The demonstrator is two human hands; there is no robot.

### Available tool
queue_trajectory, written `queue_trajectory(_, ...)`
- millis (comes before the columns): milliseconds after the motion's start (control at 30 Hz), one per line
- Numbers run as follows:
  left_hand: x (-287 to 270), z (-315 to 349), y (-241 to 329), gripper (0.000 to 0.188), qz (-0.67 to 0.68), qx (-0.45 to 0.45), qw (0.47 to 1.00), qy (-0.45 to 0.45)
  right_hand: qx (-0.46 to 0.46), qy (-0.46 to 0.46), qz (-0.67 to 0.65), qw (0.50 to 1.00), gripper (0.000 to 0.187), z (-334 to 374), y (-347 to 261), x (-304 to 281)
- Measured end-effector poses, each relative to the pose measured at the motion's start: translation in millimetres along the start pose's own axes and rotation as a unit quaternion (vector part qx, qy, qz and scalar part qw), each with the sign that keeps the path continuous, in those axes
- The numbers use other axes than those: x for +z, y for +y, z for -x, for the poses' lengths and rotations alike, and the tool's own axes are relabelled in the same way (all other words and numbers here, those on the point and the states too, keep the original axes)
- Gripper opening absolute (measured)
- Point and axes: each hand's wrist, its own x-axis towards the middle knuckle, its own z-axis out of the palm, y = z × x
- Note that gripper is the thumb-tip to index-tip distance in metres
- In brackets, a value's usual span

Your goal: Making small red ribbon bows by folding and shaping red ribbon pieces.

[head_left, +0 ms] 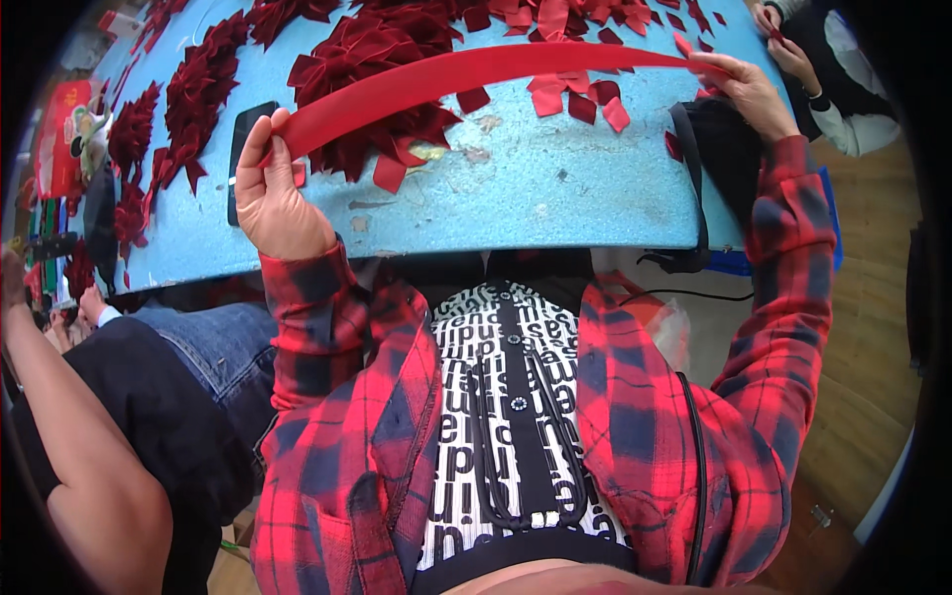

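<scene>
Left hand [283,206]: thumb and fingers pinching one end of a red ribbon [446,78]. Right hand [756,96]: pinching the other end. I hold the ribbon lengthwise between them, above the blue table [575,203]. Behind it, a heap of dark red folded cloth [372,59]; loose red scraps [546,96] nearer my right. Dark phone [249,118] on the table, just beside my left hand.

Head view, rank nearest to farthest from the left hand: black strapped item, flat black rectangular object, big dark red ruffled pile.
1. Flat black rectangular object: just behind the left hand.
2. Big dark red ruffled pile: right of it, behind the red strip.
3. Black strapped item: far right.
</scene>
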Motion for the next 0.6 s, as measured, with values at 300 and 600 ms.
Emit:
queue_trajectory(300,-42,27,-10,0.023,-0.100,-0.023,0.994,0.026,0.145,-0.173,-0.023,0.974,0.030,19,-32,-4)
queue_trajectory(600,-56,49,7,0.029,-0.182,-0.045,0.982,0.014,-0.025,0.079,0.187,0.979,0.032,7,-59,44)
